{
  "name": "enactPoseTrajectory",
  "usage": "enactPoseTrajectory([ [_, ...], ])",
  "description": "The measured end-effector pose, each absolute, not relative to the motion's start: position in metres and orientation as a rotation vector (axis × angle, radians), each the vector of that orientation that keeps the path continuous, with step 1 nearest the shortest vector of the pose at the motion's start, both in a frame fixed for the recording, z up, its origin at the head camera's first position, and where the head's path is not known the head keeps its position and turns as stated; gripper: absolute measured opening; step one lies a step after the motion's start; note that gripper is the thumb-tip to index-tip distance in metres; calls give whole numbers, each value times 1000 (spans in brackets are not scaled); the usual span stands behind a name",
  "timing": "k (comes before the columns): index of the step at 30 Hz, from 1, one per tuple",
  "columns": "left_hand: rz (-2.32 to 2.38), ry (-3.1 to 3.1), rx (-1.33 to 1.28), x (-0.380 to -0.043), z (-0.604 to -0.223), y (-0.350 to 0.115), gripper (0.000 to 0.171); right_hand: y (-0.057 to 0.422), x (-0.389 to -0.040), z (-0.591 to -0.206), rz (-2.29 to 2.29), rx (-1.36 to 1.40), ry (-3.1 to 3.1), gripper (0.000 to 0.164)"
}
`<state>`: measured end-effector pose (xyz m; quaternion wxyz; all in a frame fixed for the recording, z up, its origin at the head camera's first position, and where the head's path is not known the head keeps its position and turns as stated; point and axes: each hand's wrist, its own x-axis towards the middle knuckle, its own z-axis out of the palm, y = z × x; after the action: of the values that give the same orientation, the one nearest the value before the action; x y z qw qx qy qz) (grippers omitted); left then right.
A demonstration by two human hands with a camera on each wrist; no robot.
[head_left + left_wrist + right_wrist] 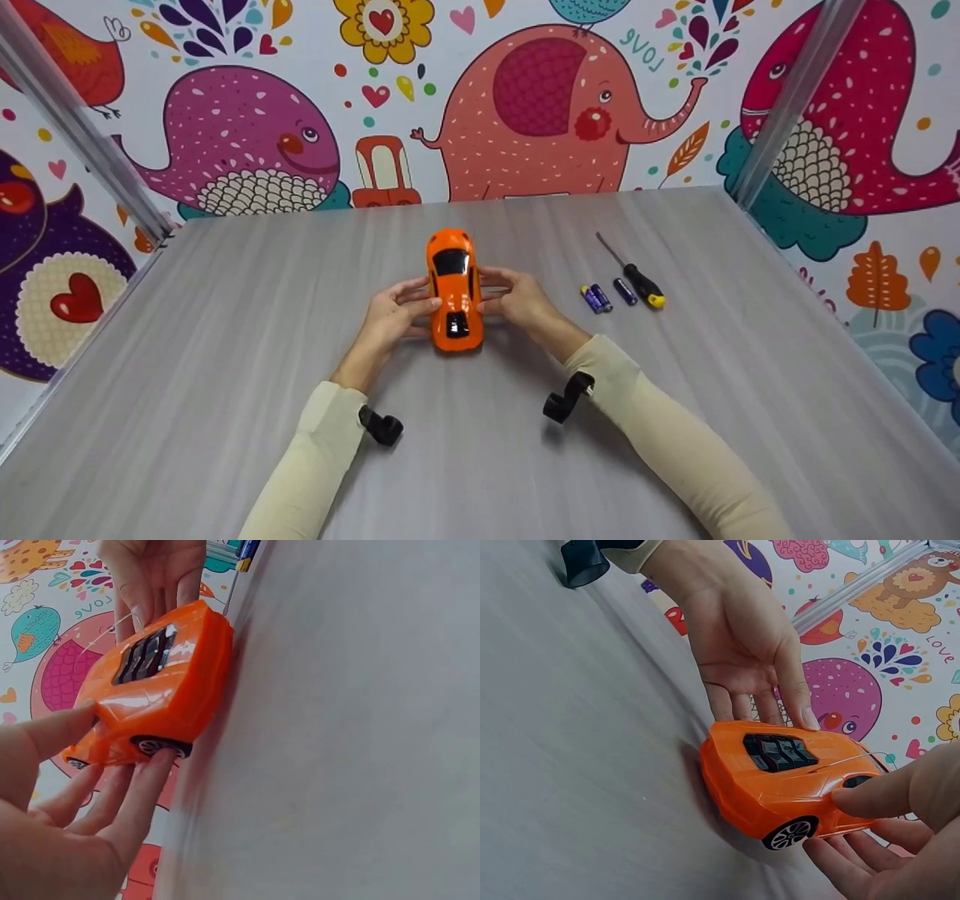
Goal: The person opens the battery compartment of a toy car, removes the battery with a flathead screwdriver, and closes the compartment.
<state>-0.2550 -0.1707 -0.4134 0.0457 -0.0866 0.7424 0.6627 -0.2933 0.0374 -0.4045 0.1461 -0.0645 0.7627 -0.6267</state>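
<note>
An orange toy car (454, 289) with black windows is gripped from both sides, its nose toward the back wall. My left hand (386, 319) holds its left side, thumb on the upper edge and fingers spread along the lower side by a wheel (161, 746). On the other side my right hand (525, 304) grips it the same way, the thumb near a side window and the fingers low beside a rear wheel (790, 833). A black louvred panel (780, 752) covers the car's rear. A thin wire-like strand rises from the car in both wrist views.
Right of the hands lie a pair of purple batteries (597, 298), a single battery (625, 291) and a screwdriver (643, 285) with a black and yellow handle. The grey table (225, 337) meets a cartoon-printed wall (390, 97). Metal posts (795, 105) stand at both back corners.
</note>
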Motion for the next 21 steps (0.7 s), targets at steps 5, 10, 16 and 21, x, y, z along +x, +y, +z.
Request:
enactPoseTrajectory([
  [5,2020,2246,-300,-255,-415,-171,56,36,-293,-408,-1807,-178,2123,63],
  [10,1993,2257,-288,-256,-414,-170,54,36,-293,-412,-1807,-175,2101,57],
  [16,1996,2230,-289,-256,-415,-171,53,36,-294,-416,-1798,-164,2097,54],
  [21,2003,2215,-296,-257,-417,-171,52,37,-293,-417,-1784,-134,2105,54],
])
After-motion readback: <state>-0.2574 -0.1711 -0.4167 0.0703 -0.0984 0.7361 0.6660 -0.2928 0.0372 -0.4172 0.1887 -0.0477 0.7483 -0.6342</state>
